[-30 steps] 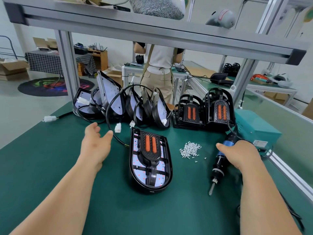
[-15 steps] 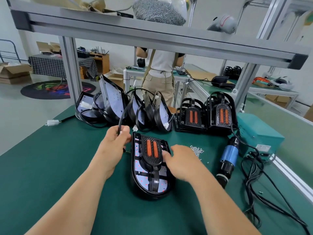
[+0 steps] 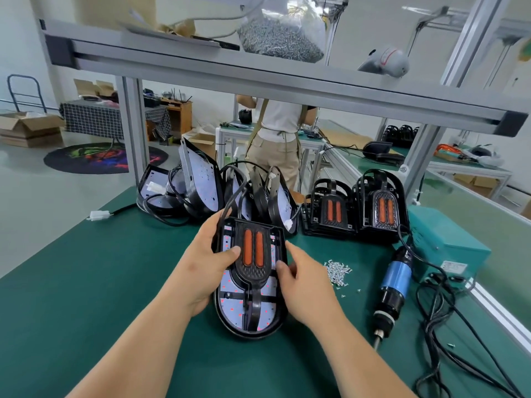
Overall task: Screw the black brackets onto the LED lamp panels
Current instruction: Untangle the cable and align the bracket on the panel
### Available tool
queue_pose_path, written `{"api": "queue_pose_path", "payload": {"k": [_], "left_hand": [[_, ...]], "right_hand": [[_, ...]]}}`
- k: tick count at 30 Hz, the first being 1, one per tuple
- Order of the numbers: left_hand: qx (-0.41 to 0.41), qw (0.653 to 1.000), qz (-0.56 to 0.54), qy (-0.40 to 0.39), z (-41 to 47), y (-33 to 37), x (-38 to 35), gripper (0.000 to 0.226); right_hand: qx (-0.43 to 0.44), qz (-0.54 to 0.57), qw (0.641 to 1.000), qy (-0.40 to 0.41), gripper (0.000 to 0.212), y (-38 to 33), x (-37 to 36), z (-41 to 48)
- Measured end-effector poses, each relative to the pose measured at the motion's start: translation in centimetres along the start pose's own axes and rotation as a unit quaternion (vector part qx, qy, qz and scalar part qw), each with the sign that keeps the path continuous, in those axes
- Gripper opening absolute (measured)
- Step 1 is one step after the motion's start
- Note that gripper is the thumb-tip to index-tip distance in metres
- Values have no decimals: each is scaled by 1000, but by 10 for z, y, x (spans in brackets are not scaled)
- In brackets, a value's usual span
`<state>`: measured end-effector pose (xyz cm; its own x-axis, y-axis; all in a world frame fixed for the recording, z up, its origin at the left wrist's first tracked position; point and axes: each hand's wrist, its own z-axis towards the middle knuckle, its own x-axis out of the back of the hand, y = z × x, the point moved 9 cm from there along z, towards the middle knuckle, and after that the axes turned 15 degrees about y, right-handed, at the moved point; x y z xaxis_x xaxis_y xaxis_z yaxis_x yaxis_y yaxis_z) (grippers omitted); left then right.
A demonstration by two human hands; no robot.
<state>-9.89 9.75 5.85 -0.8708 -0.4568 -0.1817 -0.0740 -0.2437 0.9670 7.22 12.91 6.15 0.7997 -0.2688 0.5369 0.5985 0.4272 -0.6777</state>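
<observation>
While both hands grip it, lamp panel sits between them.

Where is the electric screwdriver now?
In the head view, the electric screwdriver lies on the green mat at the right, between the pile of screws and the teal box, apart from the right hand.

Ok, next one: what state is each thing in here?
Black-rimmed white LED lamp panel, face up, held at both sides.
Black plastic bracket with orange strips, seated on that panel; whether it is screwed down cannot be told.
Left-hand grip, curled round the panel's left edge, thumb on top.
Right-hand grip, fingers curled on the panel's right edge.
Blue-and-black electric screwdriver, lying on the green mat, untouched.
Silver screws, loose pile on the mat.
</observation>
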Motion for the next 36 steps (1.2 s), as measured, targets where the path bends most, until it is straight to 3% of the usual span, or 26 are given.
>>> {"api": "queue_pose_path", "payload": {"k": [4,7,9,11,15,17,19,21,23,26,29,36], "left_hand": [[-70,996,50,20,-1,15,2,68],[-145,981,129,10,-8,30,-5,79],[-162,974,159,-4,-12,34,-10,80],[-169,972,163,-5,-15,38,-11,75],[-158,976,148,-4,-19,42,-10,57],[-145,978,148,-5,-20,41,-9,56],[-136,980,143,-9,-21,40,-9,56],[-134,982,135,-14,-22,40,-9,57],[-129,984,125,-14,-22,38,-9,57],[-122,986,112,1,-21,36,-7,56],[-118,987,95,51,-15,31,3,58],[-13,987,31,154,-1,2,32,78]], "right_hand": [[-48,-1,997,52,34,4,21,21],[-78,86,990,77,20,-16,37,48],[-106,136,982,83,37,-35,42,71],[-105,128,985,49,39,-63,40,93],[-105,94,986,-94,37,-107,5,113],[-88,51,987,-121,35,-119,-10,117],[-23,-70,988,-134,33,-127,-23,123],[42,-224,961,-156,33,-126,-32,124],[57,-283,943,-167,33,-115,-38,125],[-32,-167,973,-153,33,-90,-38,124],[-62,-24,996,-67,33,-86,-27,124],[-40,134,985,98,25,-85,21,110]]}}
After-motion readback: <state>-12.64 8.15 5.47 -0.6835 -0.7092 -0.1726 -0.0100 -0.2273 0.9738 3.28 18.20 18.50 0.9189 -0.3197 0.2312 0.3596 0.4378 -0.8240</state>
